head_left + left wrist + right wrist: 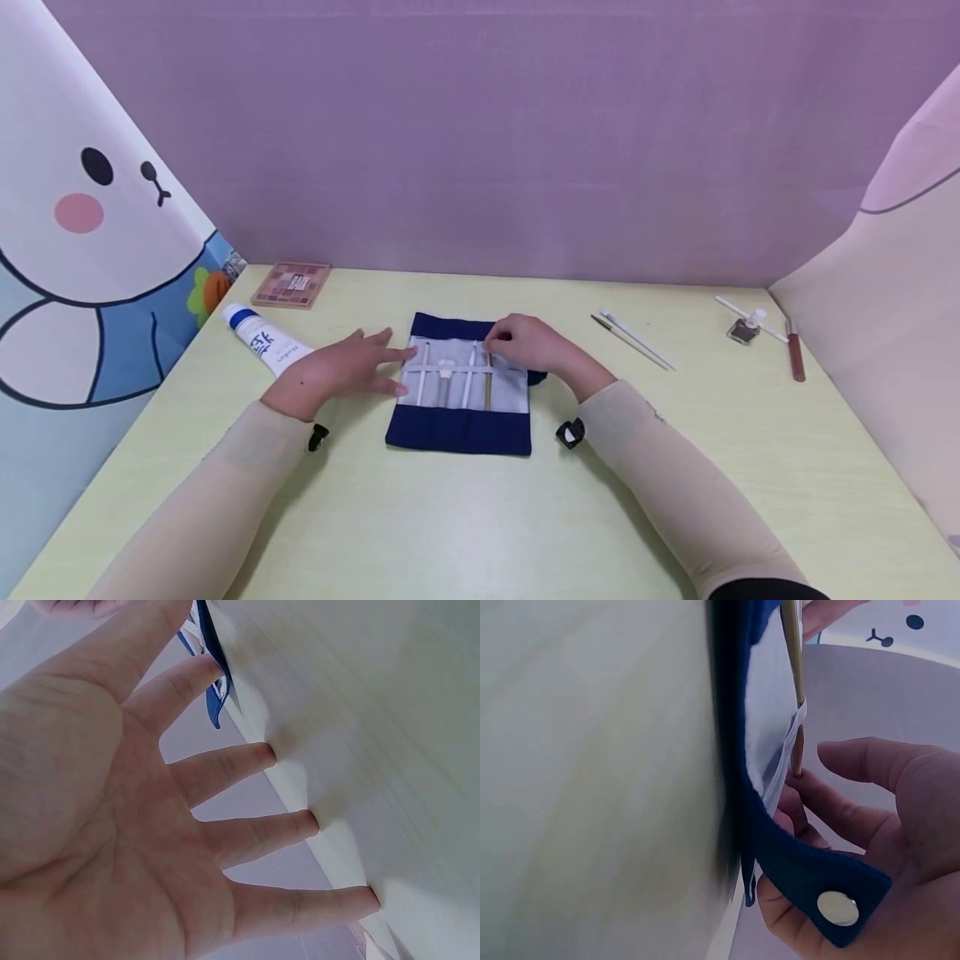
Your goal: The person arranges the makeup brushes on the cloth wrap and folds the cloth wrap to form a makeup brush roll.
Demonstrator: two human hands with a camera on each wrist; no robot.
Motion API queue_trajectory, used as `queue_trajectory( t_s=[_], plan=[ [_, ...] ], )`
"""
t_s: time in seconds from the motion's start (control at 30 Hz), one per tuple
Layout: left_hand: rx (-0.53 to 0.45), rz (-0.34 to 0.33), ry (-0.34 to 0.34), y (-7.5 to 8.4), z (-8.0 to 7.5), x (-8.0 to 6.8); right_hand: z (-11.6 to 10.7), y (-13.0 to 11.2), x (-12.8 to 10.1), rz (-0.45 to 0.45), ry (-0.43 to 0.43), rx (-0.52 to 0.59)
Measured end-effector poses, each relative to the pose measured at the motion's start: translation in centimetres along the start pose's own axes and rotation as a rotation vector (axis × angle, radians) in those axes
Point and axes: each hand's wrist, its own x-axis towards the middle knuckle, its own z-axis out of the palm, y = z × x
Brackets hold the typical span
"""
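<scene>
An unfolded navy cloth tool roll (pixel 459 431) with a pale lining lies on the table. Its white elastic band (pixel 801 711) crosses several slim tools, among them a white stick (pixel 469 379) and a gold-brown stick (pixel 488 390). At the roll's left edge is my left hand (pixel 341 372), its fingers spread; in the left wrist view, several fingertips (pixel 307 821) meet the tabletop. My right hand (pixel 525 340) is at the roll's upper right. An index fingertip touches the gold-brown stick's end, while the thumb (pixel 855 759) stands apart from it.
A white tube (pixel 258 333) lies by my left wrist, with a pinkish palette (pixel 292 285) behind it. Two thin sticks (pixel 637 342) lie right of the roll. Farther right are a small dark glass bottle (pixel 744 331), a white stick (pixel 726 303) and a brown-handled tool (pixel 796 357).
</scene>
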Motion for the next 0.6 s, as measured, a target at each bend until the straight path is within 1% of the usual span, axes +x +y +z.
queue_trajectory(
  t_s=[0.2, 0.4, 0.6],
  plan=[
    [0.001, 0.023, 0.003, 0.0, -0.1, -0.1, 0.0, -0.1, -0.2, -0.025, 0.003, -0.009],
    [-0.005, 0.019, 0.003, 0.1, 0.0, -0.1, -0.3, -0.2, -0.5, 0.005, 0.002, 0.012],
    [-0.007, 0.023, 0.003, 0.1, -0.1, -0.2, -1.1, -0.2, -1.0, 0.030, 0.034, 0.064]
  ],
)
